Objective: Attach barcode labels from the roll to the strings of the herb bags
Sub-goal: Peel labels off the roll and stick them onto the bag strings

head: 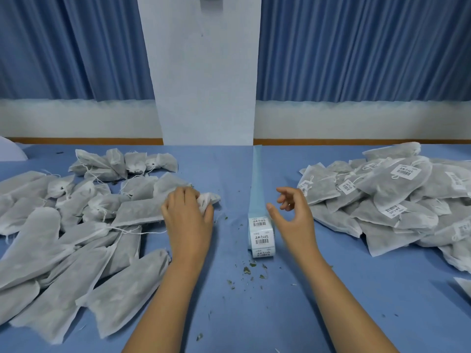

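The work splits the table (356,301) into 2 sides. An unlabelled pile (63,225) of herb bags lies on the person's left with strings loose, and a labelled pile (395,197) lies on the right, many of its bags showing a white barcode tag. Between them stands the label roll (262,236), its printed labels facing the person so the next one can be peeled without turning it. Its bare backing strip (257,179) trails away toward the wall, clear of both hands.

The left hand (187,215) is at the near edge of the unlabelled pile, fingers curled over the bunched white neck of a herb bag (207,200). It seems clamped there, where the string is tied, which would keep the string end within reach. The bag lies on the table, not lifted. The right hand (293,212) hovers just beside the roll on its right, thumb and fingers spread apart and holding nothing — the thumb tip is nearest the top label, not clearly touching it.

My reading is that a bag is being taken and the right hand is set to peel a label. Herb crumbs (247,270) lie scattered near the roll, and a sticky label face dropped there could pick them up.
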A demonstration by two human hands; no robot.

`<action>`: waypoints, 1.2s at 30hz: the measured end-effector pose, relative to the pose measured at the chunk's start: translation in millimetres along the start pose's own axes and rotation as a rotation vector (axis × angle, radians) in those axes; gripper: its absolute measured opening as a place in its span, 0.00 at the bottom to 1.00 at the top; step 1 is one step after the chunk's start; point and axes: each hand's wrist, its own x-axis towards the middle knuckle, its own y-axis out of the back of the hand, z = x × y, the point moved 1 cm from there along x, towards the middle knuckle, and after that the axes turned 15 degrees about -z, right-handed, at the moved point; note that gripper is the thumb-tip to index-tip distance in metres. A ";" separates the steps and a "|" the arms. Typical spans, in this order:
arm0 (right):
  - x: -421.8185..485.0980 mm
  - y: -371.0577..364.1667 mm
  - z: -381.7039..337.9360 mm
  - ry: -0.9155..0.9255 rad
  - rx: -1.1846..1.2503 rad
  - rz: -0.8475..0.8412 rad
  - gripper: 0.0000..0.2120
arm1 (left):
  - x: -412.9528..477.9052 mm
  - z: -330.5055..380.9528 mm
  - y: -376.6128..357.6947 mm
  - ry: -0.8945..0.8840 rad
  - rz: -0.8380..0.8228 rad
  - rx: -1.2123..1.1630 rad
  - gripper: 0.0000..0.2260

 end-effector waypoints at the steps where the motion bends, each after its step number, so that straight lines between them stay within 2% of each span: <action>1: -0.1 0.0 -2.8 0.005 0.003 -0.008 0.13 | -2.5 4.4 3.6 -0.030 0.009 -0.132 0.06; 4: -2.5 3.5 -13.1 0.076 -0.075 -0.081 0.09 | -11.0 11.1 4.2 -0.076 -0.071 -0.325 0.05; 9: -10.6 -0.8 -32.9 0.224 -0.250 -0.302 0.23 | -12.0 17.6 4.3 -0.341 -0.254 -0.302 0.10; 12: -12.9 -10.0 -34.6 0.263 -0.270 -0.287 0.25 | -15.3 19.3 4.7 -0.471 -0.405 -0.322 0.09; 15: -13.0 -10.2 -33.7 0.264 -0.236 -0.244 0.14 | -14.2 15.5 8.6 -0.445 -0.429 -0.343 0.07; 17: -14.2 -11.7 -34.2 0.245 -0.185 -0.247 0.11 | -12.4 12.6 11.2 -0.418 -0.424 -0.335 0.08; 20: -18.0 -15.3 -37.0 0.208 -0.145 -0.228 0.11 | -14.0 13.4 12.3 -0.445 -0.427 -0.293 0.09; 24: -21.9 -15.8 -40.4 0.166 -0.151 -0.293 0.16 | -15.5 14.6 11.8 -0.387 -0.440 -0.329 0.03; 27: -23.6 -18.0 -42.5 0.171 -0.131 -0.280 0.18 | -16.2 14.2 11.1 -0.391 -0.439 -0.298 0.12; 29: -23.9 -20.5 -42.5 0.144 -0.098 -0.257 0.14 | -15.8 14.3 11.7 -0.393 -0.441 -0.283 0.14; 33: -23.5 -20.7 -42.5 0.102 -0.002 -0.239 0.06 | -14.4 16.3 15.3 -0.411 -0.455 -0.302 0.05; 36: -23.4 -20.0 -45.0 0.131 -0.013 -0.231 0.05 | -14.6 17.6 17.5 -0.454 -0.438 -0.340 0.07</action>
